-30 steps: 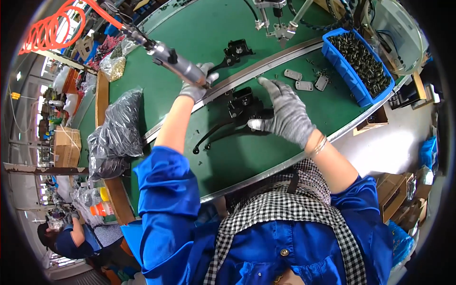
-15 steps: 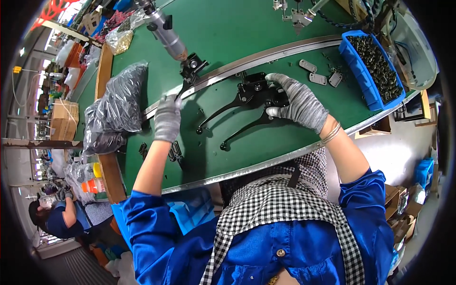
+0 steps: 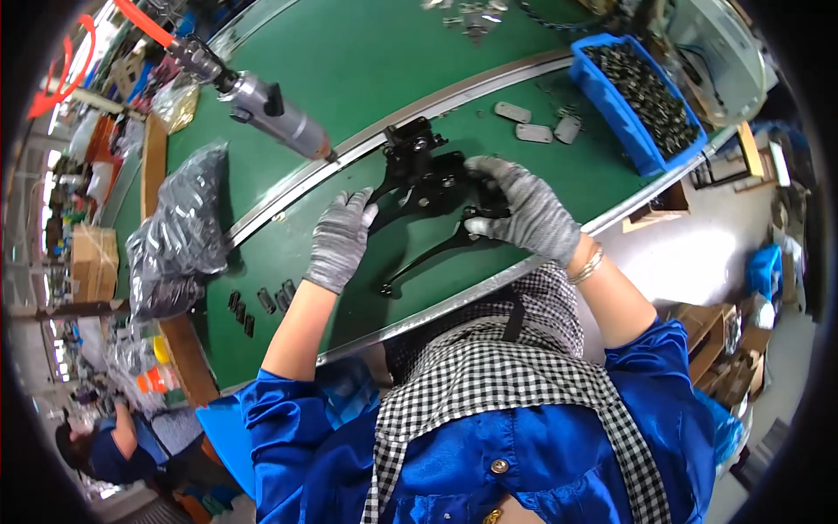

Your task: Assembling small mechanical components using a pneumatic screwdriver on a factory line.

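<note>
My left hand (image 3: 340, 243), in a grey knit glove, is closed on the arm of a black brake lever (image 3: 410, 148); its clamp body points away from me. Beside it lies a second black lever assembly (image 3: 441, 185), partly overlapped. My gloved right hand (image 3: 531, 210) curls its thumb and fingers round the body of another brake lever (image 3: 423, 264), whose thin arm points to the near left. The fingers hide part of that body. Above the left hand an electric screwdriver (image 3: 278, 118) hangs tilted, its tip apart from the levers.
A blue bin (image 3: 611, 105) of small screws stands at the right, by several grey metal plates (image 3: 533, 132). A grey plastic bag (image 3: 188, 218) and small black parts (image 3: 266, 301) lie at the left. A metal rail (image 3: 349, 153) crosses the green table. Another person (image 3: 118, 437) sits far left.
My left hand has brought its lever away from the screwdriver and over to the right, beside the other levers. The screwdriver now hangs free, farther left. The right hand keeps its grip.
</note>
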`<state>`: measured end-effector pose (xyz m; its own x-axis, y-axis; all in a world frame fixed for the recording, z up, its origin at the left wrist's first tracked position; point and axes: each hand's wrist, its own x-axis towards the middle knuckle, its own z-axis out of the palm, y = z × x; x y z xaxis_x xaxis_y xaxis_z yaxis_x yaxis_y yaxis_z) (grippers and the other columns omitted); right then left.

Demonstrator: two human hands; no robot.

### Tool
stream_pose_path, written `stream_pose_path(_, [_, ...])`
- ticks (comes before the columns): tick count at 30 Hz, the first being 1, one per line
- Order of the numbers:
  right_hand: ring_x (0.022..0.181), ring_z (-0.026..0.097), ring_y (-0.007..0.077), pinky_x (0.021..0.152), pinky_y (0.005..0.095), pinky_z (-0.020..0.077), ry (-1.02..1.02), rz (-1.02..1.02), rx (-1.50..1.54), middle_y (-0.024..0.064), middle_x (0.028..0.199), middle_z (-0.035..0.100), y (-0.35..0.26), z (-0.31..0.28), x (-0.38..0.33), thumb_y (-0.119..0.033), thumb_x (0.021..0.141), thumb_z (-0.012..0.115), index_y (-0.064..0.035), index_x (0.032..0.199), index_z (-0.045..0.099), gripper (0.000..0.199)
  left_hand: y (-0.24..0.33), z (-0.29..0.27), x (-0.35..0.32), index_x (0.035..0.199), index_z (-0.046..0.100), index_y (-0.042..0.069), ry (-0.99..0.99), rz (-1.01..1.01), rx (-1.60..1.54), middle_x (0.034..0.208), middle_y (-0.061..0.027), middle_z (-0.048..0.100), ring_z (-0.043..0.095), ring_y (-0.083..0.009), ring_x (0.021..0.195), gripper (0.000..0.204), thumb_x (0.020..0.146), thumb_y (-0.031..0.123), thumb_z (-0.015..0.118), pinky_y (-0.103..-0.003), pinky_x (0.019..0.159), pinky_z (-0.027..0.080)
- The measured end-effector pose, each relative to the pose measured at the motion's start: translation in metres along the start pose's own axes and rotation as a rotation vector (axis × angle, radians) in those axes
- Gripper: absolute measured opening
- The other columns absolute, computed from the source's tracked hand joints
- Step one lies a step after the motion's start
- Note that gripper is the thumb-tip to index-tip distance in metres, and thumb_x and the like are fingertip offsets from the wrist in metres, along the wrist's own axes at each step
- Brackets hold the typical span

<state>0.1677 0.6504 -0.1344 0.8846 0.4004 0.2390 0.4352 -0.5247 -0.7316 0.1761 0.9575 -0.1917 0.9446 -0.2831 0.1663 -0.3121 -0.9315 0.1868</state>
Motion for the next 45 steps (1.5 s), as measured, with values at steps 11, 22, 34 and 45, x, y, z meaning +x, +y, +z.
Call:
stream_pose_path(11, [0.089, 0.064, 0.0285, 0.086, 0.0344, 0.0504, 0.176, 0.028, -0.376, 0.0155, 0.099, 0.066, 0.069, -0.055, 0.045, -0.026, 0.081, 0.075, -0.0019, 0.114, 0.064, 0.043, -0.004, -0.04, -0.027, 0.122, 0.06, 0.011, 0.098, 0.008, 0.135, 0.104, -0.019, 0.061, 0.06, -0.0338, 0.095, 0.033, 0.092, 0.025, 0.06, -0.039, 0.083, 0.049])
stream_pose_path(22, [0.073, 0.061, 0.0268, 0.068, 0.0353, 0.0506, 0.142, 0.231, -0.349, 0.0119, 0.093, 0.066, 0.143, -0.039, 0.065, -0.01, 0.081, 0.069, -0.0099, 0.106, 0.064, 0.025, -0.064, -0.077, -0.151, 0.109, 0.066, 0.008, 0.11, -0.611, 0.038, 0.103, -0.0146, 0.065, 0.062, -0.033, 0.095, 0.033, 0.088, 0.033, 0.068, -0.042, 0.083, 0.05])
stream_pose_path(34, [0.066, 0.054, 0.0038, 0.058, 0.0183, 0.0454, 0.398, 0.205, 0.342, -0.0031, 0.083, 0.062, 0.04, -0.036, 0.064, -0.01, 0.095, 0.06, -0.0055, 0.106, 0.063, 0.012, -0.054, -0.086, -0.114, 0.121, 0.061, 0.017, -0.19, -0.729, 0.021, 0.114, -0.0157, 0.062, 0.061, -0.0347, 0.102, 0.049, 0.079, 0.039, 0.073, -0.046, 0.087, 0.049])
stream_pose_path(45, [0.067, 0.057, 0.0039, 0.056, 0.0163, 0.0461, 0.126, 0.061, 0.405, 0.0016, 0.091, 0.065, -0.014, -0.009, 0.046, -0.011, 0.094, 0.061, -0.005, 0.112, 0.061, 0.019, -0.069, -0.068, -0.103, 0.103, 0.061, 0.008, -0.142, -0.484, 0.037, 0.094, -0.0121, 0.067, 0.064, -0.0312, 0.092, 0.03, 0.079, 0.019, 0.075, -0.04, 0.082, 0.051])
